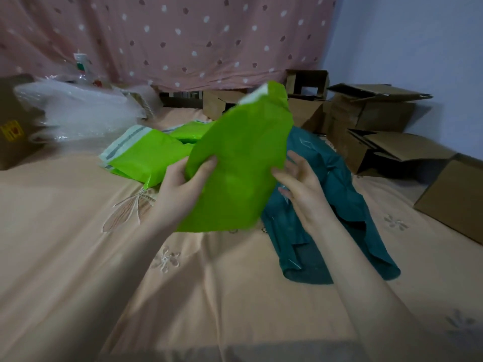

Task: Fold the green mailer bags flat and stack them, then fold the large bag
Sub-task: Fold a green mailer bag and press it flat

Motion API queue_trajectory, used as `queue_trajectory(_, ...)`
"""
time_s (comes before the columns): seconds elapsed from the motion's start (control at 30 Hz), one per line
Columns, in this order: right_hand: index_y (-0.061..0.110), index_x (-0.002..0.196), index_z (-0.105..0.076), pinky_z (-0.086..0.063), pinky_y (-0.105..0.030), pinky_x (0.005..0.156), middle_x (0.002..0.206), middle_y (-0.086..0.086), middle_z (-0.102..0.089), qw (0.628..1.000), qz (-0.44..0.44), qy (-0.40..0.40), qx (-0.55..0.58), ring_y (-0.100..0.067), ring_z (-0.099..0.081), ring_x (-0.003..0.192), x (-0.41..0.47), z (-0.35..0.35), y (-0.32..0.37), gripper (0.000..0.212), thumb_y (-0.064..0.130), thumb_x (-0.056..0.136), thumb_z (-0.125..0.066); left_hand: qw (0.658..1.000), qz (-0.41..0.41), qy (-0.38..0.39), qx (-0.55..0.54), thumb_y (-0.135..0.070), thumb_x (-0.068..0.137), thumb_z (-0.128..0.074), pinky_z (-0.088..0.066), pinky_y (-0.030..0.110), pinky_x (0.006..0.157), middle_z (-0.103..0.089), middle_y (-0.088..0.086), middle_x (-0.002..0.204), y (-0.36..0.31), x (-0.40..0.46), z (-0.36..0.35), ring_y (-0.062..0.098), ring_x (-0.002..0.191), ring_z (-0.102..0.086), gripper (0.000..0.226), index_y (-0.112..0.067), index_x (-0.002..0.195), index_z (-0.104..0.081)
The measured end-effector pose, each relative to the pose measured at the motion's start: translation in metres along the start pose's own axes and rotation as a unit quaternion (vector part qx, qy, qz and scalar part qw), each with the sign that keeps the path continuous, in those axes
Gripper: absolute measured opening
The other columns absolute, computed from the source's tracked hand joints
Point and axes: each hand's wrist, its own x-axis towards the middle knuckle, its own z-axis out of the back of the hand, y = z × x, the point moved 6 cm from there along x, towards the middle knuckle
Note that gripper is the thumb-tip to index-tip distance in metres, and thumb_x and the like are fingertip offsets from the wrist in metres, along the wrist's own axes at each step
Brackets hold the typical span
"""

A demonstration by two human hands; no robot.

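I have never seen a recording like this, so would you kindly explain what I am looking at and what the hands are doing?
There is no machine: one camera worn on a person's head looks down at their own two bare hands over a bed with a peach bedspread. The left hand grips a green mailer bag held up in the air; the right hand is open at the bag's other edge. More green mailer bags lie behind, and a large dark teal bag lies to the right. Cardboard boxes and clear plastic wrap sit further back.
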Motion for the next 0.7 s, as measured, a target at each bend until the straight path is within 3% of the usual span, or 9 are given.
queue_trajectory(0.07, 0.014, 0.127, -0.052, -0.049, -0.016, 0.077, 0.120, 0.004, -0.064, 0.999, 0.008, 0.043, -0.004, -0.007, -0.062, 0.105, 0.004, -0.007, 0.005, 0.040, 0.015, 0.088, -0.062, 0.999, 0.029, -0.006, -0.023, -0.024, 0.089, -0.060, -0.046, 0.024, 0.057, -0.064, -0.011, 0.061, 0.005, 0.004, 0.006, 0.004, 0.062, -0.057, 0.018, -0.017, 0.073, -0.064)
queue_trajectory(0.17, 0.012, 0.107, -0.065, -0.053, -0.026, 0.079, 0.102, -0.001, -0.072, 0.999, 0.027, 0.038, -0.002, -0.012, -0.068, 0.093, 0.010, -0.010, 0.010, 0.023, 0.009, 0.085, -0.065, 0.999, 0.038, 0.003, -0.015, -0.022, 0.087, -0.062, -0.043, 0.027, 0.057, -0.062, 0.005, 0.069, 0.009, 0.011, 0.011, 0.013, 0.068, -0.056, 0.020, -0.008, 0.074, -0.065)
queue_trajectory(0.23, 0.011, 0.104, -0.066, -0.054, -0.030, 0.082, 0.099, -0.003, -0.073, 0.999, 0.036, 0.020, -0.005, -0.015, -0.069, 0.090, 0.013, -0.009, 0.013, 0.023, 0.003, 0.082, -0.067, 0.999, 0.028, 0.006, -0.018, -0.018, 0.084, -0.066, -0.046, 0.024, 0.060, -0.067, -0.006, 0.068, 0.010, 0.017, 0.015, 0.011, 0.072, -0.059, 0.011, -0.018, 0.073, -0.068)
queue_trajectory(0.33, 0.012, 0.101, -0.066, -0.054, -0.030, 0.084, 0.099, -0.004, -0.072, 0.998, 0.059, 0.001, -0.015, -0.016, -0.069, 0.091, 0.020, -0.010, 0.017, 0.025, -0.002, 0.081, -0.066, 1.000, 0.018, -0.002, -0.011, -0.009, 0.082, -0.068, -0.048, 0.029, 0.069, -0.069, -0.013, 0.069, 0.014, 0.028, 0.019, 0.010, 0.075, -0.061, 0.019, -0.026, 0.076, -0.070)
queue_trajectory(0.43, 0.016, 0.093, -0.068, -0.053, -0.029, 0.083, 0.091, 0.002, -0.073, 0.993, 0.110, -0.027, -0.016, -0.014, -0.069, 0.090, 0.025, -0.011, 0.028, 0.025, -0.006, 0.081, -0.064, 1.000, -0.006, -0.003, -0.018, 0.000, 0.084, -0.063, -0.048, 0.025, 0.071, -0.068, -0.018, 0.066, 0.008, 0.040, 0.017, 0.004, 0.071, -0.060, 0.026, -0.025, 0.079, -0.068)
queue_trajectory(0.57, 0.020, 0.073, -0.071, -0.050, -0.017, 0.071, 0.068, 0.013, -0.072, 0.982, 0.176, -0.047, 0.040, 0.000, -0.067, 0.074, 0.028, -0.015, 0.049, 0.030, -0.008, 0.078, -0.062, 0.998, -0.064, -0.004, 0.000, 0.010, 0.083, -0.058, -0.043, 0.006, 0.064, -0.065, -0.027, 0.062, -0.006, 0.050, 0.015, -0.013, 0.065, -0.058, 0.026, -0.012, 0.096, -0.065)
queue_trajectory(0.63, 0.009, 0.065, -0.068, -0.053, -0.018, 0.069, 0.068, 0.007, -0.073, 0.980, 0.189, -0.021, 0.049, -0.006, -0.069, 0.074, 0.028, -0.017, 0.049, 0.027, -0.013, 0.077, -0.057, 0.997, -0.074, 0.021, 0.006, 0.011, 0.083, -0.058, -0.044, 0.007, 0.067, -0.069, -0.025, 0.073, -0.002, 0.049, 0.018, -0.010, 0.074, -0.061, 0.027, -0.005, 0.103, -0.065)
queue_trajectory(0.7, 0.002, 0.071, -0.064, -0.055, -0.021, 0.068, 0.075, 0.005, -0.074, 0.982, 0.189, -0.009, -0.007, -0.012, -0.071, 0.079, 0.021, -0.016, 0.036, 0.021, -0.017, 0.078, -0.056, 0.997, -0.057, 0.050, 0.022, 0.011, 0.083, -0.059, -0.046, 0.009, 0.074, -0.070, -0.021, 0.090, 0.014, 0.043, 0.022, -0.007, 0.085, -0.063, 0.030, -0.008, 0.105, -0.066)
